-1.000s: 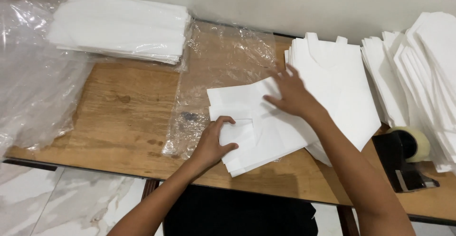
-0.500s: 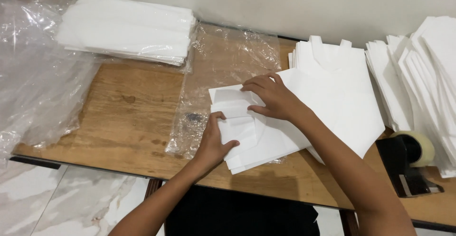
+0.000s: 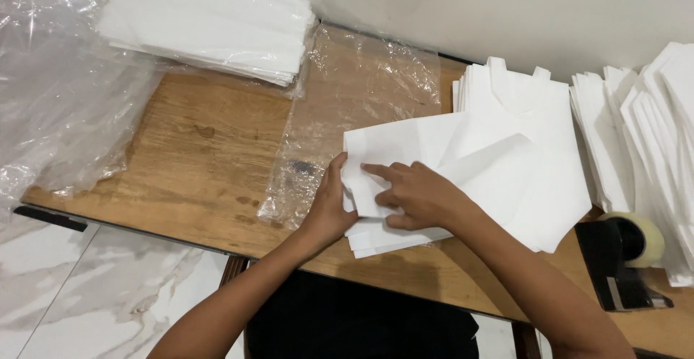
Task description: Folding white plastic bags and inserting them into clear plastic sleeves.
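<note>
A white folded bag (image 3: 426,153) lies on top of a flat pile of white bags (image 3: 528,113) on the wooden table (image 3: 195,156). My left hand (image 3: 329,211) pinches the bag's left edge, thumb against the fold. My right hand (image 3: 416,194) lies flat on the bag's lower left part, index finger pointing left and pressing the fold down. Both hands touch the same bag.
A clear plastic sleeve (image 3: 347,113) lies left of the bag. A wrapped stack of white bags (image 3: 210,23) sits at the back left, beside crumpled clear plastic (image 3: 58,91). More white bags (image 3: 650,135) fan out at right, above a black tape dispenser (image 3: 629,254).
My right hand slid from the bag's far edge down and left to the near left part, folding the bag over. My left hand stayed at the left edge.
</note>
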